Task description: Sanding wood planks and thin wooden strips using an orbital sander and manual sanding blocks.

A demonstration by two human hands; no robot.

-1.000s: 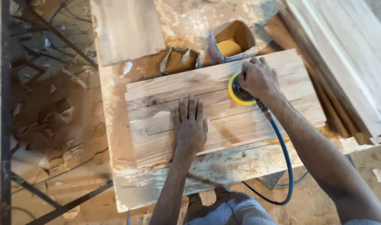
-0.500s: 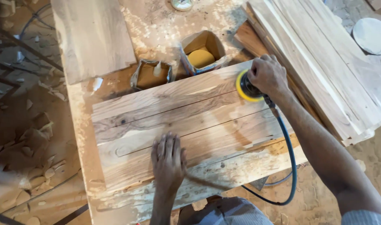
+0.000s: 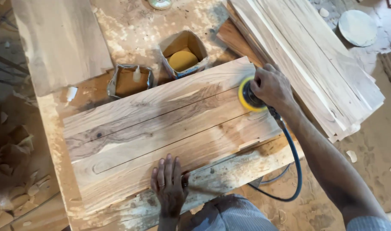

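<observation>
Pressing left hand (image 3: pixel 170 188) flat, fingers spread, on near edge of glued wood panel (image 3: pixel 161 128) lying on counter (image 3: pixel 131 25). Risk: panel sliding if pressure slackens. Further right, right hand (image 3: pixel 270 87), fingers wrapped over yellow disc sander (image 3: pixel 249 96) at panel's far right corner; could tip off edge, gouging. Blue hose (image 3: pixel 294 162) may snag.

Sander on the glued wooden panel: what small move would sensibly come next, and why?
Probably a sweep of the sander leftward along the grain. The right hand has it at the wooden panel's far right edge, the board stretches away to the left, and the left hand lies flat on the near edge, steadying it.
</observation>
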